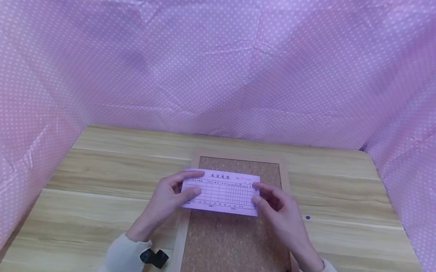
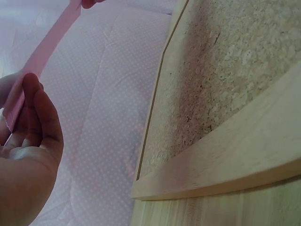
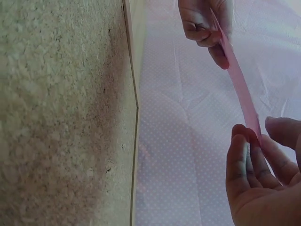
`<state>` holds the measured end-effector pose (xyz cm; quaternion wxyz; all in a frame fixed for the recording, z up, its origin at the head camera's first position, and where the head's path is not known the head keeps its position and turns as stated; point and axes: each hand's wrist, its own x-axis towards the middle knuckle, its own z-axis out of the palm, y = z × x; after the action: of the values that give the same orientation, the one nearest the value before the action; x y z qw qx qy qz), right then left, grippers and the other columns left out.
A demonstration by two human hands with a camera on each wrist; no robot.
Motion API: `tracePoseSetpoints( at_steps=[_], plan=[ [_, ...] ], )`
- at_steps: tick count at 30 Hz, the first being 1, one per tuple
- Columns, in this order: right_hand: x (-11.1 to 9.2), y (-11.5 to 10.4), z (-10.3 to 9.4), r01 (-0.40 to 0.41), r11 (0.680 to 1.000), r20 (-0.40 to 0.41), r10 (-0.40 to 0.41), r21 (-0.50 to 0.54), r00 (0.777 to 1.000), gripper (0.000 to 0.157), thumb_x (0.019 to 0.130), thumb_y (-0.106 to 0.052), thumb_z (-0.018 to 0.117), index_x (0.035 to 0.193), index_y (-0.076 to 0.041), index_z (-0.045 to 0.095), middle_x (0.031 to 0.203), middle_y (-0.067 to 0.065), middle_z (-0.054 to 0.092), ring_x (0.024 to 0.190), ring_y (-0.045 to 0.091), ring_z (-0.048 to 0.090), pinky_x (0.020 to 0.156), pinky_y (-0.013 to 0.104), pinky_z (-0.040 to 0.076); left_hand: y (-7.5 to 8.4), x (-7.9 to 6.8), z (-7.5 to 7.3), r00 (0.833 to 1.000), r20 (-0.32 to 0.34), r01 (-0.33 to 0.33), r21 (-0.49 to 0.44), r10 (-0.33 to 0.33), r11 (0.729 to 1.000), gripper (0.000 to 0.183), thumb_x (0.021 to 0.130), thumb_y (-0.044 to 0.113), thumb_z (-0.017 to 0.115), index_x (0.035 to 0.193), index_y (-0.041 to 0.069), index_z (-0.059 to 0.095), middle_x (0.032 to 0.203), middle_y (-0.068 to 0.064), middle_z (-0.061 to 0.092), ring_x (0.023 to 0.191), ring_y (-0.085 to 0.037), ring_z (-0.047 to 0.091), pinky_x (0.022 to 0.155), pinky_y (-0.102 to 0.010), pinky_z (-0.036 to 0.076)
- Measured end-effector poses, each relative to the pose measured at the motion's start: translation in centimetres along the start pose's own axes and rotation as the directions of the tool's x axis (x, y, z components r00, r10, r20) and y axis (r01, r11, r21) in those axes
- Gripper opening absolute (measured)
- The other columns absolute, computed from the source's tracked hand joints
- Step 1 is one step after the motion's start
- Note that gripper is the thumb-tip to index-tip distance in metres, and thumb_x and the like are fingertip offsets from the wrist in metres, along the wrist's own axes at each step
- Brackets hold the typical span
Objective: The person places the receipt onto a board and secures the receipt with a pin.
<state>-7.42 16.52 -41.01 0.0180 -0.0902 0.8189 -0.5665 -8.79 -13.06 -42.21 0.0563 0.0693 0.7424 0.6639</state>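
Observation:
A pink printed receipt slip (image 1: 221,193), with a ruled table and rows of small print, is held up by both hands above a wood-framed corkboard (image 1: 238,263). At its left end my left hand (image 1: 165,198) pinches it, thumb on the printed face and some fingers behind. My right hand (image 1: 284,215) holds the opposite end, thumb and index finger at the edge. Seen nearly edge-on in the right wrist view, the slip (image 3: 241,92) bows slightly between the two hands. Curled fingers of the left hand (image 2: 35,136) support its back in the left wrist view.
The corkboard lies on a wood-grain table (image 1: 99,212). A small dark blue round piece (image 1: 308,217) rests on the table right of the board. Pink dotted cloth (image 1: 229,62) hangs behind and along both sides. Each wrist carries a black camera mount (image 1: 154,257).

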Motion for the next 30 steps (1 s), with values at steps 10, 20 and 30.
tracePoseSetpoints(
  at_steps=[10, 20, 30],
  plan=[
    [0.5, 0.8, -0.1, -0.054, 0.999, -0.013, 0.054, -0.008, 0.998, 0.032, 0.1, -0.017, 0.07, 0.129, -0.005, 0.07, 0.112, 0.01, 0.072, 0.096, 0.022, 0.065, 0.074, 0.025, 0.054, -0.5, 0.2, 0.5, 1.0, -0.013, 0.02, 0.105, -0.018, 0.994, 0.035, 0.098, 0.02, 0.072, 0.133, 0.016, 0.07, 0.134, -0.007, 0.065, 0.105, -0.023, 0.068, 0.083, -0.03, 0.057],
    [0.9, 2.0, -0.2, -0.076, 0.997, -0.004, 0.075, -0.035, 0.997, 0.03, 0.1, -0.015, 0.07, 0.128, -0.005, 0.07, 0.113, 0.01, 0.072, 0.096, 0.022, 0.066, 0.076, 0.026, 0.055, -1.2, 0.5, 0.5, 1.0, 0.021, 0.014, 0.124, -0.016, 0.992, 0.037, 0.101, 0.021, 0.068, 0.137, 0.011, 0.067, 0.145, -0.01, 0.057, 0.114, -0.026, 0.066, 0.092, -0.031, 0.054],
    [1.3, 2.9, -0.5, -0.088, 0.992, -0.017, 0.086, -0.09, 0.996, 0.03, 0.098, -0.013, 0.071, 0.127, -0.006, 0.071, 0.113, 0.011, 0.072, 0.092, 0.021, 0.065, 0.073, 0.027, 0.054, -2.0, 0.9, 0.5, 0.998, -0.006, 0.055, 0.123, -0.055, 0.991, 0.039, 0.098, 0.011, 0.069, 0.137, 0.014, 0.067, 0.146, -0.006, 0.057, 0.109, -0.024, 0.068, 0.087, -0.032, 0.058]
  ],
)
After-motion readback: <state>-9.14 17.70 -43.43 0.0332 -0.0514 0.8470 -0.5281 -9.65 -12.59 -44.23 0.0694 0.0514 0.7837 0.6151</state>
